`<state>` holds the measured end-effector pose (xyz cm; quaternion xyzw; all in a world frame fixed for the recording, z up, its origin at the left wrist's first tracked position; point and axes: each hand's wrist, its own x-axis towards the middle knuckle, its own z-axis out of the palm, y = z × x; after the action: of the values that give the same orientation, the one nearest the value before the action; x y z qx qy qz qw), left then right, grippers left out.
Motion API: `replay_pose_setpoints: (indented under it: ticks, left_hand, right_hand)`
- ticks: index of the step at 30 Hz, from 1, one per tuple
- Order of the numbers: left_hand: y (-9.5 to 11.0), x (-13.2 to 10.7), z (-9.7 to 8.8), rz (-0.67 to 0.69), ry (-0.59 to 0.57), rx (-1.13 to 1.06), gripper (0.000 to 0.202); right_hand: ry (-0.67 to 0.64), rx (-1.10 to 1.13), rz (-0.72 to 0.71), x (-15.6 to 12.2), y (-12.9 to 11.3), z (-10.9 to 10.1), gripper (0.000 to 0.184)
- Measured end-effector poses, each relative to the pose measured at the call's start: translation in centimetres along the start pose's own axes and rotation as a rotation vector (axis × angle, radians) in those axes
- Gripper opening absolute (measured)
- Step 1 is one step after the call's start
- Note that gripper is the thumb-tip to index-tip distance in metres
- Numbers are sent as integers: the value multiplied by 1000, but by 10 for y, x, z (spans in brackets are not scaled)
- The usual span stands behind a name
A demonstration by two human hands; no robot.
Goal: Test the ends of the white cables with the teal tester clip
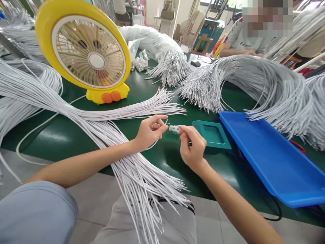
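My left hand [151,133] pinches a white cable close to its end, which pokes up between thumb and forefinger. A small pale connector piece [174,128] sits between the fingertips of my right hand [192,145], just to the right of the cable end. Whether cable and connector touch, I cannot make out. Under my left forearm runs a bundle of white cables [132,166], its loose ends hanging over the table edge toward my lap. Another bundle of white cables [137,107] lies behind my left hand, ends pointing right.
A yellow fan [108,93] stands at the back left. Right of my right hand are a green tray [225,144] and a long blue tray [276,159]. Coiled grey cables [274,73] lie behind them, and a wrapped bundle [165,47] lies farther back. A person [238,44] sits across the table.
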<state>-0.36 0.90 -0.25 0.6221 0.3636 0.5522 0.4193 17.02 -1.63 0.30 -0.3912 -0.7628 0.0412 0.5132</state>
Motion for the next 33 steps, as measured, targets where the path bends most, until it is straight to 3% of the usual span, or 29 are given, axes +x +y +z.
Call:
replay_pose_setpoints:
  ticks: [4, 8, 11, 13, 16, 20, 24, 26, 29, 30, 31, 33]
  left_hand:
    - [16, -18, 3, 538, 8, 244, 10]
    - [25, -33, 4, 990, -221, 400, 11]
    - [23, -37, 6, 1216, -340, 422, 13]
    - [19, -37, 8, 1266, -351, 468, 13]
    - [16, -38, 12, 1269, -360, 512, 15]
    - [14, -42, 21, 1251, -473, 533, 21]
    - [10, -41, 19, 1363, -537, 517, 26]
    - [8, -30, 10, 1323, -457, 578, 24]
    - [3, 0, -12, 1017, -269, 778, 24]
    - [0, 11, -20, 875, -213, 871, 26]
    - [-4, 22, -26, 625, -177, 1043, 28]
    - [-11, 38, -35, 250, -229, 1261, 28]
  right_hand:
    - [-89, 172, 61, -16, 2, 15, 26]
    - [-257, 221, 68, -17, 4, 19, 26]
    - [-335, 256, 74, -17, 3, 21, 26]
    - [-385, 301, 122, -17, 1, 22, 25]
    - [-507, 442, 304, -15, -3, 22, 23]
    - [-683, 666, 545, -8, -9, 20, 24]
    - [-834, 659, 547, -4, -10, 17, 26]
    - [-898, 592, 449, -4, -11, 16, 22]
    - [-930, 499, 314, -8, -15, 16, 18]
    - [-917, 461, 259, -9, -17, 16, 19]
    - [-893, 409, 191, -11, -20, 16, 21]
    - [-828, 247, 29, -14, -22, 16, 22]
